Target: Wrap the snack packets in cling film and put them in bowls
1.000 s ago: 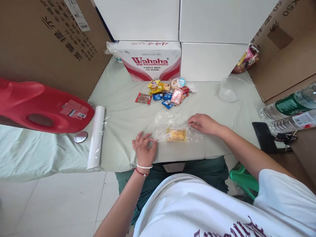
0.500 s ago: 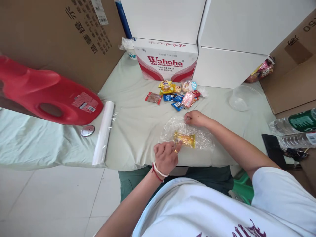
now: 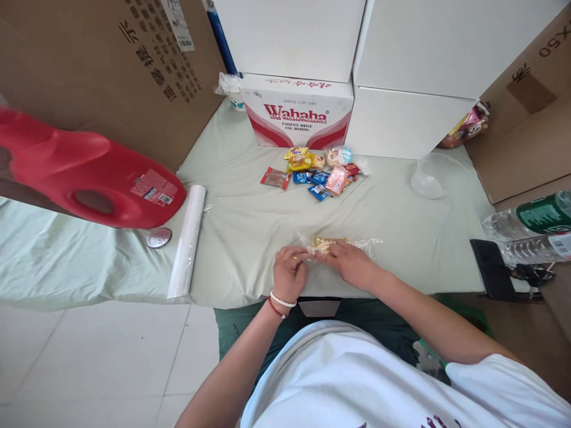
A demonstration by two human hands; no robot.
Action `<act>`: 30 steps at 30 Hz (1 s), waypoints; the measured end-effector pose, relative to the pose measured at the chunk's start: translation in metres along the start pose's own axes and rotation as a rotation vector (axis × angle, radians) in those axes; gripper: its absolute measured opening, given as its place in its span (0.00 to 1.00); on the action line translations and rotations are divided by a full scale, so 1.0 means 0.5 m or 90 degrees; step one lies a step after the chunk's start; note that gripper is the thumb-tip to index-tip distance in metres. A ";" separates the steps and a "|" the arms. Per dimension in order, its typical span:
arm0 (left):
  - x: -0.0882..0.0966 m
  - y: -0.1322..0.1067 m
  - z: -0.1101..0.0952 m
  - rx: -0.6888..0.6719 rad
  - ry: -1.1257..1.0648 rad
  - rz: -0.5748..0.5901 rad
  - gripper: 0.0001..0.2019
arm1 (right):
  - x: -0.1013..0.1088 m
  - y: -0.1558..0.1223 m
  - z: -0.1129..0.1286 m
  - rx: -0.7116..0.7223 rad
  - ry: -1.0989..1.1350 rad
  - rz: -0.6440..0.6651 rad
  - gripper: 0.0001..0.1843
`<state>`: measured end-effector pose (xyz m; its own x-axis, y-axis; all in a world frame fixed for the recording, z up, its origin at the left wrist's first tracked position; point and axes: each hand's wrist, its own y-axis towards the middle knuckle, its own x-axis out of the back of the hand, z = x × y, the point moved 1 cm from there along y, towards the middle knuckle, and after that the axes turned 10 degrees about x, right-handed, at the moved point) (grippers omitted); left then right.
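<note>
A small yellow-wrapped snack (image 3: 329, 241) lies near the table's front edge, with clear plastic film (image 3: 369, 245) folded around it. My left hand (image 3: 289, 274) is closed on the film's left end, its fingers curled and a ring showing on one. From the right, my right hand (image 3: 354, 266) reaches over the snack's near side, fingertips together and gripping the film there. The two hands' fingertips almost meet, and the right fingers hide part of the snack. Farther back sits a pile of wrapped snacks (image 3: 319, 177), with a red-ended packet (image 3: 275, 178) at its left.
To the left lie a white roll of film (image 3: 187, 241), a round lid (image 3: 159, 238) and a large red jug (image 3: 89, 172). A Wahaha box (image 3: 298, 113) stands behind the snacks. A clear bowl (image 3: 430, 178), water bottles (image 3: 542, 214) and a black flat object (image 3: 493, 270) are on the right.
The film, spread flat before, is now folded in around the yellow snack. My right hand has come down from the film's far edge to the snack; my left has shifted slightly left.
</note>
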<state>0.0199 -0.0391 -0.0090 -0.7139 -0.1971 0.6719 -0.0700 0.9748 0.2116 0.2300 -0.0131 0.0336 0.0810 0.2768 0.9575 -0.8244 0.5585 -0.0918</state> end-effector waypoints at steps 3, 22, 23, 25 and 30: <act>0.009 0.011 0.025 0.165 0.000 -0.168 0.17 | -0.008 0.003 0.008 -0.002 -0.021 -0.013 0.27; -0.057 -0.013 -0.142 -0.084 0.226 0.095 0.20 | 0.006 -0.098 -0.023 -0.118 0.276 -0.371 0.14; -0.058 -0.019 -0.141 -0.094 0.250 0.101 0.22 | 0.004 -0.107 -0.038 -0.204 0.230 -0.424 0.14; -0.060 -0.027 -0.137 -0.101 0.283 0.106 0.25 | -0.003 -0.122 -0.063 -0.329 0.120 -0.454 0.17; -0.064 -0.033 -0.130 -0.114 0.304 0.109 0.27 | 0.007 -0.127 -0.089 -0.358 0.146 -0.293 0.06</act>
<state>0.0893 -0.0557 0.0118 -0.3061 -0.1023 0.9465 0.1695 0.9725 0.1599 0.3078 -0.0128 0.0306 0.5122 0.0402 0.8579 -0.2741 0.9543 0.1190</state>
